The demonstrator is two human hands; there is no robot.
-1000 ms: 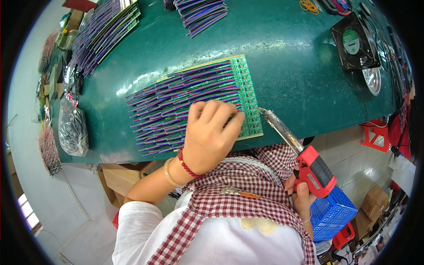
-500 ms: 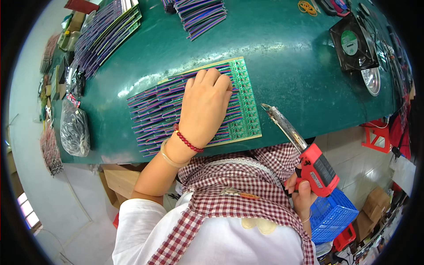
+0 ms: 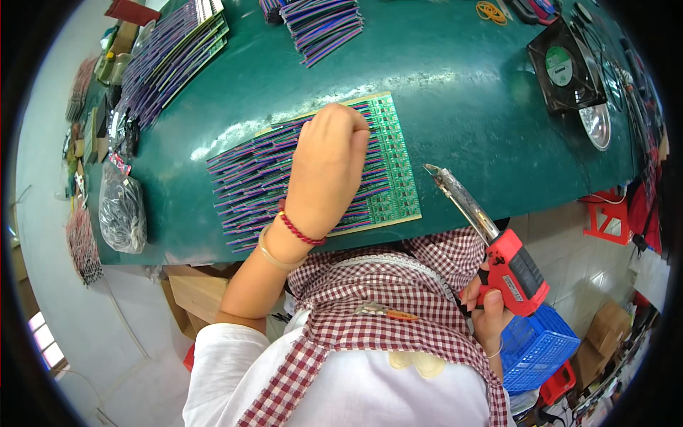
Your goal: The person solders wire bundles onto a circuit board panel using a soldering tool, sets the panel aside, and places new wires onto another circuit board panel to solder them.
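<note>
A green circuit board panel (image 3: pixel 398 160) lies on the table, its left part covered by rows of thin purple, blue and dark wires (image 3: pixel 249 181). Above these wires is my left hand (image 3: pixel 327 153), fingers curled down and closed; what they hold, if anything, is hidden beneath the hand. My right hand (image 3: pixel 491 313) grips a red and black soldering iron (image 3: pixel 518 277) by its handle, low at the right in front of the table edge. The iron's metal tip points up and left, a little right of the board and apart from it.
Bundles of wired boards (image 3: pixel 171 57) lie at the far left, with another wire stack (image 3: pixel 324 28) at the back. A black fan (image 3: pixel 565 67) and a shiny metal dish (image 3: pixel 596 128) stand at the right. A bag (image 3: pixel 121 210) sits at the left edge. Below is a blue basket (image 3: pixel 537 349).
My left hand's fingers have curled further under, and the wrist has turned slightly. The soldering iron has shifted only slightly in my right hand.
</note>
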